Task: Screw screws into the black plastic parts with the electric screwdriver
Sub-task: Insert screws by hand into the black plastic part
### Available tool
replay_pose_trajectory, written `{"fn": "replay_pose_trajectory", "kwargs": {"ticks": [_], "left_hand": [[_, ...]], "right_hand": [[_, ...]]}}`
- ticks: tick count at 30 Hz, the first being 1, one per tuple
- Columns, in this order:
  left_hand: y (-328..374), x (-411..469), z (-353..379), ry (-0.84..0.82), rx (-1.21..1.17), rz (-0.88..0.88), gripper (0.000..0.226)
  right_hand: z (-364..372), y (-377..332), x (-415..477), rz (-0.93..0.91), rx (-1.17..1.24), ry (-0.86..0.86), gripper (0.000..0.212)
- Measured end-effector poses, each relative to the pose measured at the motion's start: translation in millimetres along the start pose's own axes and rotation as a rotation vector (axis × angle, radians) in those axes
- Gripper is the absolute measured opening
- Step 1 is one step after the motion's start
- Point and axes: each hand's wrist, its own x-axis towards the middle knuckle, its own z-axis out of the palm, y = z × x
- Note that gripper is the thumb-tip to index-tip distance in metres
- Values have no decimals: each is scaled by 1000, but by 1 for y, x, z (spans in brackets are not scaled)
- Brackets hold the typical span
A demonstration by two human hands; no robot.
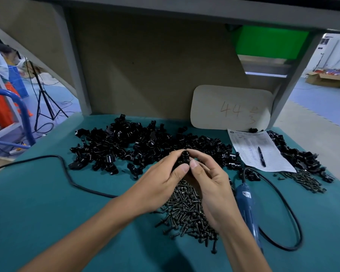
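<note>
On the table (37, 213), the heap of plastic parts (145, 146) lies behind the pile of screws (186, 209). The electric screwdriver (247, 209) lies just right of the screws, and behind it a pen (261, 156) rests on a paper sheet (249, 142)

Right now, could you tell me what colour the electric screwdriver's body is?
Blue; the electric screwdriver shows best in the head view.

Open teal tabletop (47, 209) runs along the near left, crossed only by a black cable (67, 173) curving in from the left edge. A heap of black plastic parts (126, 146) bars the back, a pile of screws (186, 209) fills the near middle, and on the right lie the blue electric screwdriver (245, 207), its looped cord (299, 226), and a paper form (249, 146) with a pen (261, 156).
</note>
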Motion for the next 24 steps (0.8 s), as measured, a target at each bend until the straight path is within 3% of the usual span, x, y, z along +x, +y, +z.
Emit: {"fn": "replay_pose_trajectory", "kwargs": {"ticks": [9,15,16,18,20,22,24], "left_hand": [[-7,2,2,4,-9,31,40],[-29,-3,14,38,18,-50,45],[-36,-5,16,45,38,-78,46],[-53,-7,19,56,108,-134,51],[-72,-9,22,67,211,-166,53],[-88,-12,30,76,299,-171,53],[-100,-18,41,90,365,-179,53]], "right_hand": [[-2,1,2,5,-16,-12,24],[-16,19,5,54,-207,-20,27],[-21,24,6,63,-319,0,28],[-35,37,6,72,-788,2,27],[-43,55,2,143,-1244,-154,29],[-44,74,-5,203,-1461,-290,32],[-42,86,-9,141,-1569,-292,29]]}}
